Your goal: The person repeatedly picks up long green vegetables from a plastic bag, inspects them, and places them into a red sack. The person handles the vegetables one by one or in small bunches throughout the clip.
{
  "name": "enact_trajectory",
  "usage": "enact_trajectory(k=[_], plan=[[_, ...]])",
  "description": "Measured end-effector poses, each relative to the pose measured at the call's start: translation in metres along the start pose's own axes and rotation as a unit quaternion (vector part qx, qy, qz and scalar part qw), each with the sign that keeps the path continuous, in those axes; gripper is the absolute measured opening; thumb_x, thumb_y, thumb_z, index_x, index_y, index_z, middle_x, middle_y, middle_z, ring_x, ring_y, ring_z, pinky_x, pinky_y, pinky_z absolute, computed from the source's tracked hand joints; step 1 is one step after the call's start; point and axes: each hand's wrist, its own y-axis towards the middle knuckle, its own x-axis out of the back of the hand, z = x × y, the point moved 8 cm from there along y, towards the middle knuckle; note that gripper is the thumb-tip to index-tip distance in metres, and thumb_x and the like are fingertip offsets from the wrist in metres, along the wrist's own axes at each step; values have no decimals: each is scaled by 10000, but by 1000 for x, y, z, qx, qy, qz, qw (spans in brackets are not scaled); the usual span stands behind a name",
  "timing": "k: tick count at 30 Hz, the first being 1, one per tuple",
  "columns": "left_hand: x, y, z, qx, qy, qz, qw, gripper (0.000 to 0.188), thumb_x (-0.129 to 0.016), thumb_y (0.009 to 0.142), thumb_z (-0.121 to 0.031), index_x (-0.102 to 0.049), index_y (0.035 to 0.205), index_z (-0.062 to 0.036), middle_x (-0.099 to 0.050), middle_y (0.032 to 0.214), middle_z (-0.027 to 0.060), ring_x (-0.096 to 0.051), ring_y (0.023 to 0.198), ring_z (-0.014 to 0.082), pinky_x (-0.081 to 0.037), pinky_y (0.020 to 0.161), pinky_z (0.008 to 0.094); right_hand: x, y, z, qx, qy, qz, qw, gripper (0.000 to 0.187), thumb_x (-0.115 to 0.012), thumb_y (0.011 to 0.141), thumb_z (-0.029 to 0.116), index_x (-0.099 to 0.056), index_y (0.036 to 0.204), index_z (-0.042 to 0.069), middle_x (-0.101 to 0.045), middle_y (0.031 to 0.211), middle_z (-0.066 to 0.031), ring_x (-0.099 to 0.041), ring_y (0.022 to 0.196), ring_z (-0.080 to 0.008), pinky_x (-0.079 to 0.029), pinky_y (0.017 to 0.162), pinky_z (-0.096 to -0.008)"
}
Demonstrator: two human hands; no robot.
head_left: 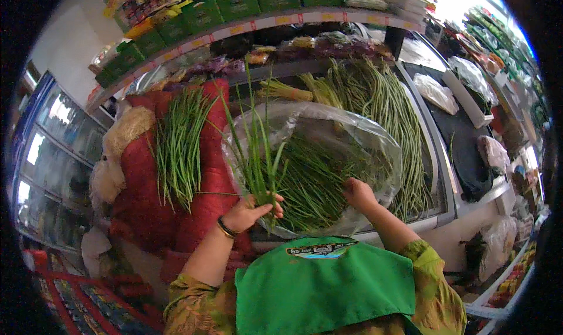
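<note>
My left hand is closed around a small bunch of garlic chives, their long green blades standing upright over the left rim of a clear plastic bag. Inside the wide-open bag lies a large heap of loose garlic chives. At the bag's right side my right hand reaches in with curled fingers against the chives; what they pinch is hidden. To the left, a laid-out pile of chives rests on red mesh sacks.
Long beans lie in the display case behind and right of the bag. A shelf with green boxes crosses above. Glass-door fridges stand at the left. A black tray and bagged produce are at the right.
</note>
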Motion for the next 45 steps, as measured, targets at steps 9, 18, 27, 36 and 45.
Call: enact_trajectory(k=[9, 18, 27, 36, 45], plan=[[174, -83, -80, 25, 76, -362, 929, 303, -489, 819, -130, -440, 1090, -4, -543, 921, 97, -524, 880, 186, -422, 767, 309, -1, -9, -16, -24, -6, -34, 999, 252, -626, 649, 197, -510, 790, 23, -560, 716, -127, -541, 700, -295, -424, 613, -356], [240, -164, -81, -115, 219, -661, 709, 500, -539, 795, -169, -300, 1211, -27, -322, 1252, 152, -388, 1105, 240, -330, 902, 337, -11, -23, -17, -49, -169, 64, 982, 212, -601, 660, 274, -589, 754, 85, -590, 743, -130, -559, 719, -319, -449, 633, -399], [46, -8, -19, -142, 383, -290, 866, 205, -578, 710, -43, -526, 908, -49, -524, 880, 53, -513, 785, 149, -420, 714, 261, -8, -28, -18, -100, -195, 50, 975, 215, -587, 656, 263, -566, 812, 116, -591, 764, -114, -556, 747, -305, -445, 635, -408], [-57, 52, 87, -51, 614, 3, 788, 364, -563, 714, -272, -527, 1010, -64, -446, 1118, 126, -415, 1018, 296, -336, 873, 389, -12, -19, -28, -82, -204, 35, 975, 183, -560, 666, 268, -612, 750, 113, -596, 726, -121, -563, 694, -318, -457, 624, -406], [-47, 52, 45, -22, 386, -65, 920, 293, -581, 739, -212, -545, 975, -41, -560, 920, 96, -537, 809, 218, -422, 737, 301, 81, -32, 52, 12, 94, -29, 995, 169, -580, 729, 153, -565, 715, -14, -495, 561, -9, -420, 550, -54, -376, 501, -215]])
